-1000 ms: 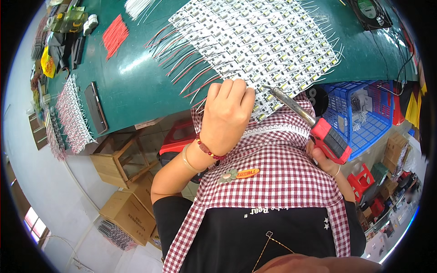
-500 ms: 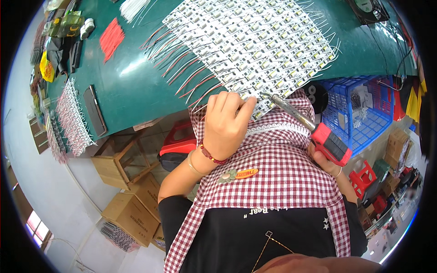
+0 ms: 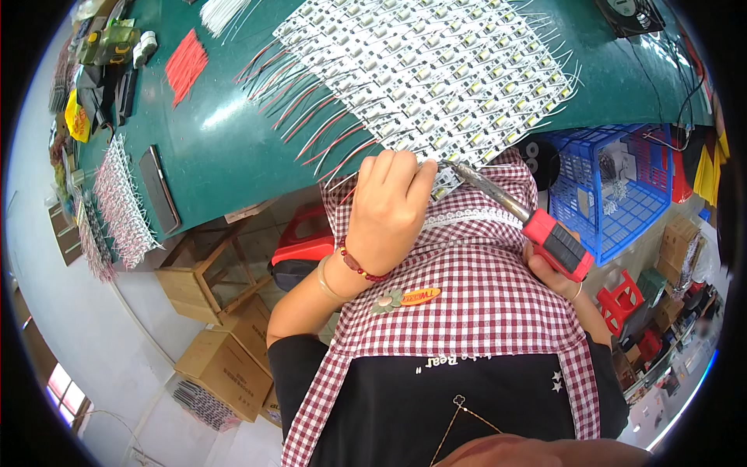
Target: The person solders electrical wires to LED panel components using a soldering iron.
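A large white sheet of small LED circuit boards (image 3: 436,78) reaches over the table's near edge, with red and white wires along its left side. At its near corner, my left hand (image 3: 387,206) is closed with curled fingers; what they pinch is hidden behind them. My right hand (image 3: 546,274) grips a red and black soldering iron (image 3: 556,243), mostly from behind the handle. The iron's metal shaft points up and left, and its tip is at the boards just right of my left fingertips. Whether the tip touches a board I cannot tell.
On the green table (image 3: 233,167) lie red wires (image 3: 187,66), white wires (image 3: 226,14), a dark phone-like slab (image 3: 159,189) and a bundle of wired strips (image 3: 123,204). Right of my lap stands a blue plastic basket (image 3: 634,210). Cardboard boxes (image 3: 226,373) and a red stool (image 3: 620,300) stand below.
The soldering iron and my right hand have shifted slightly left. My left hand has edged upward along the boards, still closed.
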The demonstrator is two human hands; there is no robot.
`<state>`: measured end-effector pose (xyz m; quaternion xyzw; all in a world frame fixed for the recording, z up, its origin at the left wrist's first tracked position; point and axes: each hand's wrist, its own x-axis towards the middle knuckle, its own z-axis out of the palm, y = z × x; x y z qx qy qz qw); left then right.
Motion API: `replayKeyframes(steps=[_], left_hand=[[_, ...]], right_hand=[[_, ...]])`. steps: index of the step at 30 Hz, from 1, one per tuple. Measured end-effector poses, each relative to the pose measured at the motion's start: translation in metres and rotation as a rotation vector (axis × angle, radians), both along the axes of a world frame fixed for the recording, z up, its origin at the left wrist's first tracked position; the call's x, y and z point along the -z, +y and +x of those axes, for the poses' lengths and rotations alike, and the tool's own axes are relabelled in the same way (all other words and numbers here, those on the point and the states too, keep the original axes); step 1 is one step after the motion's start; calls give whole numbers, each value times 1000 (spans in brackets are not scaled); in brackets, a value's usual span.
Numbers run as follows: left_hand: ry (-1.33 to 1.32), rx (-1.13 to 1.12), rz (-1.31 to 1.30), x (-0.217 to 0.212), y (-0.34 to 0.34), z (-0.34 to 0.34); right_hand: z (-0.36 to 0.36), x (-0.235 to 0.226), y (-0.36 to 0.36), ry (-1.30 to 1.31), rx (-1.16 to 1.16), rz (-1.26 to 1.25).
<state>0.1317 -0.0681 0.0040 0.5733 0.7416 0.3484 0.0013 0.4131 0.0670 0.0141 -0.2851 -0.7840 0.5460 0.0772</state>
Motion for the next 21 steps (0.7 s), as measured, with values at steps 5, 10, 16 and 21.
replayKeyframes(steps=[5,10,16,21], left_hand=[[3,-6,-22,-3,0,-3],[46,-20,-56,-8,2,-3],[71,-23,-71,-8,2,-1],[50,-9,-63,-7,2,-2]], right_hand=[[2,-7,1,-17,-13,-83],[10,-3,2,-44,-30,-38],[-1,0,5,62,-130,186],[-14,-14,6,18,-138,123]])
